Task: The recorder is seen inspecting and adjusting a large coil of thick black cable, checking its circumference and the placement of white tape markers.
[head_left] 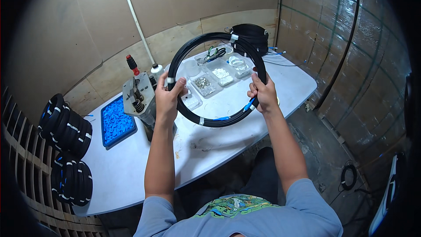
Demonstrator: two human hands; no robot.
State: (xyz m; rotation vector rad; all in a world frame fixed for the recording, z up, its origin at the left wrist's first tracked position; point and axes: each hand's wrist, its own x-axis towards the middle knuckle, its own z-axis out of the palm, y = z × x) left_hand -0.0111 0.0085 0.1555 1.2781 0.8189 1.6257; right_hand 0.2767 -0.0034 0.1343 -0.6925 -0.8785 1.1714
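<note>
One coil point(258, 57) is held over the table point(210, 149), gripped on its left and right sides by the fingers of the left hand point(168, 98) and right hand point(265, 95). A tray point(122, 138) is set at left.

Black cable coil point(260, 64), blue connectors point(249, 104), white tabletop point(287, 77), grey-blue shirt point(280, 217), green-patterned print point(234, 205)

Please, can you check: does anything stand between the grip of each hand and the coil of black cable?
Nothing visible does. The left hand's grip and the right hand's grip both hold the coil of black cable, on opposite sides. The clear boxes seen through its middle stand on the white table beyond.
</note>
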